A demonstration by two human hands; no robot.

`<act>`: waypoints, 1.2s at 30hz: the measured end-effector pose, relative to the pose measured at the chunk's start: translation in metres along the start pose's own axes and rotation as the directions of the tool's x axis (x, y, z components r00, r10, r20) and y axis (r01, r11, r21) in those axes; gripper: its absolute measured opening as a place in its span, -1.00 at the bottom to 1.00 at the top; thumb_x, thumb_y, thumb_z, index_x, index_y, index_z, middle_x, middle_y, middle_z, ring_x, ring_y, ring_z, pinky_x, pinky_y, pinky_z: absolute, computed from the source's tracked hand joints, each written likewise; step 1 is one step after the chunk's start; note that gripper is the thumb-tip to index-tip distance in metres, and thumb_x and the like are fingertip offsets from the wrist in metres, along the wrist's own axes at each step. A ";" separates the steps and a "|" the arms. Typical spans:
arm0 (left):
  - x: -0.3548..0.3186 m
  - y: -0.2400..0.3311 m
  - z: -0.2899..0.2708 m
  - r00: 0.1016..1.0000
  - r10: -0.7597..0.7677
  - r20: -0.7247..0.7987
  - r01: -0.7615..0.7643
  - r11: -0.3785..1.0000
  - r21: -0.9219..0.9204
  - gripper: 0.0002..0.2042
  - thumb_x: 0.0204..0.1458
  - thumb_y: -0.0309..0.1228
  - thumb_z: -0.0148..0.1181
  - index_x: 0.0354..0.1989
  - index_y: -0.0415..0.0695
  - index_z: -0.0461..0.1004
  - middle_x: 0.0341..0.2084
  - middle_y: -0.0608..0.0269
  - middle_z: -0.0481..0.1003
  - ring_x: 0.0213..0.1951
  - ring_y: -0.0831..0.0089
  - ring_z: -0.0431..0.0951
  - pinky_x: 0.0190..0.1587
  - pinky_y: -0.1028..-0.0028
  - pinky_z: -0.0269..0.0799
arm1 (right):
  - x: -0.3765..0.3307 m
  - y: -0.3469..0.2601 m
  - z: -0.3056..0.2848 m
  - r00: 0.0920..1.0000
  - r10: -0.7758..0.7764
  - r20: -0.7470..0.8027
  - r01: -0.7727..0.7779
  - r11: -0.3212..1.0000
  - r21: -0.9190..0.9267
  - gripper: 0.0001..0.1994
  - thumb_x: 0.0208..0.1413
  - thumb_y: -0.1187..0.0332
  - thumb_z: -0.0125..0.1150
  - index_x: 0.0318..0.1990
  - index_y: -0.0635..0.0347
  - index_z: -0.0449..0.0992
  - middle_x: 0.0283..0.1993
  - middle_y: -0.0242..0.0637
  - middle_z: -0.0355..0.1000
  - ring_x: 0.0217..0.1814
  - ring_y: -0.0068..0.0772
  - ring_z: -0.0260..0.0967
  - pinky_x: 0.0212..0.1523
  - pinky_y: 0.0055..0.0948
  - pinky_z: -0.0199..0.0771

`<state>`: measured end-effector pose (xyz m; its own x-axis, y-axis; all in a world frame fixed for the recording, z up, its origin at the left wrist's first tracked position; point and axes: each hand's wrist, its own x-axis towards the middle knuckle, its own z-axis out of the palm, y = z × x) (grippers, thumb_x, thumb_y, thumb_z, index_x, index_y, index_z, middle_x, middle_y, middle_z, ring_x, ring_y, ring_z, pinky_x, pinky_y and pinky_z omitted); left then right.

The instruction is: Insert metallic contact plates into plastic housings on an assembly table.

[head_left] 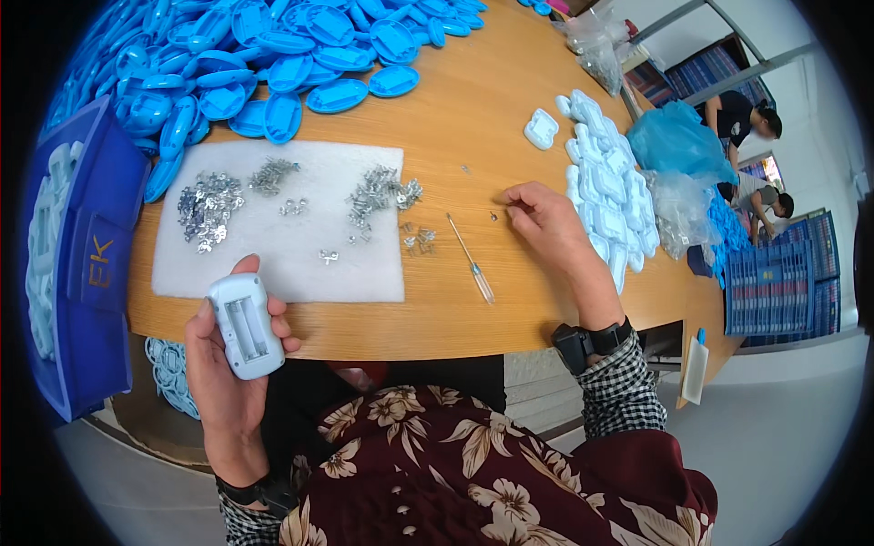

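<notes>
My left hand (226, 382) is closed around a light-blue plastic battery housing (246, 326), its open battery compartment facing up, just in front of the white foam sheet. My right hand (550, 222) is over the table on the right, fingers bent and slightly apart, with nothing visible between them. Close to its fingertips lies a tiny metal piece (494, 217). A thin screwdriver (472, 262) with a clear handle rests between the sheet and my right hand. Small metal contacts (209, 209) sit in several piles on the white foam sheet (300, 255); some spill past its right edge.
Bright blue oval shells (332, 96) are heaped at the back left. A dark blue bin (96, 273) holding light-blue parts stands at the left. Light-blue housings (605, 182) are stacked beyond my right hand, near plastic bags (678, 141). Two other people are farther right, by blue crates (769, 289).
</notes>
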<state>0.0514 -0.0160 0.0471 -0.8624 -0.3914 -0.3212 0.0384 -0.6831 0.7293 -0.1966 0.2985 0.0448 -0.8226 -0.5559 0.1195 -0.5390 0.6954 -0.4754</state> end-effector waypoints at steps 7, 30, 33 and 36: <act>0.004 -0.007 0.025 0.990 -0.084 0.114 0.083 0.996 0.017 -0.41 0.31 -0.11 -0.20 0.32 -0.37 0.21 -0.28 0.14 0.52 -0.32 0.44 0.55 -0.29 0.37 0.57 | -0.017 -0.001 -0.001 1.000 0.013 -0.019 -0.013 1.000 0.028 -0.80 0.13 0.49 0.22 -0.09 0.20 0.61 -0.16 -0.10 0.55 -0.10 -0.07 0.48 -0.05 -0.25 0.48; 0.008 -0.051 0.063 0.870 -0.356 0.341 0.317 0.934 0.165 -0.56 0.28 -0.31 0.02 0.25 -0.29 0.31 -0.22 0.16 0.54 -0.25 0.45 0.60 -0.16 0.37 0.62 | -0.163 -0.047 0.016 0.861 -0.509 0.007 0.498 0.840 -0.214 -0.73 -0.16 0.37 0.48 -0.25 0.16 0.59 -0.24 -0.32 0.45 -0.14 -0.23 0.40 -0.10 -0.19 0.36; 0.006 -0.055 0.072 0.822 -0.451 0.347 0.407 0.892 0.195 -0.59 0.22 -0.45 0.16 0.23 -0.23 0.32 -0.23 0.15 0.55 -0.23 0.44 0.61 -0.17 0.38 0.64 | -0.147 -0.062 0.016 0.882 -0.453 -0.128 0.445 0.891 -0.091 -0.76 -0.20 0.44 0.47 -0.30 0.14 0.58 -0.32 -0.36 0.44 -0.21 -0.24 0.39 -0.17 -0.20 0.35; 0.002 -0.057 0.090 0.783 -0.529 0.326 0.467 0.847 0.253 -0.55 0.17 -0.49 0.21 0.23 -0.26 0.29 -0.23 0.11 0.53 -0.23 0.40 0.61 -0.17 0.37 0.65 | -0.122 -0.079 0.007 0.867 -0.466 -0.178 0.474 0.880 0.006 -0.78 -0.16 0.49 0.42 -0.29 0.18 0.56 -0.31 -0.34 0.45 -0.25 -0.21 0.39 -0.16 -0.24 0.37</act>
<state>0.0020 0.0769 0.0592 -0.8606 0.2559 -0.4403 -0.4978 -0.6055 0.6210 -0.0523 0.3088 0.0618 -0.4944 -0.7245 0.4803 -0.8635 0.3457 -0.3673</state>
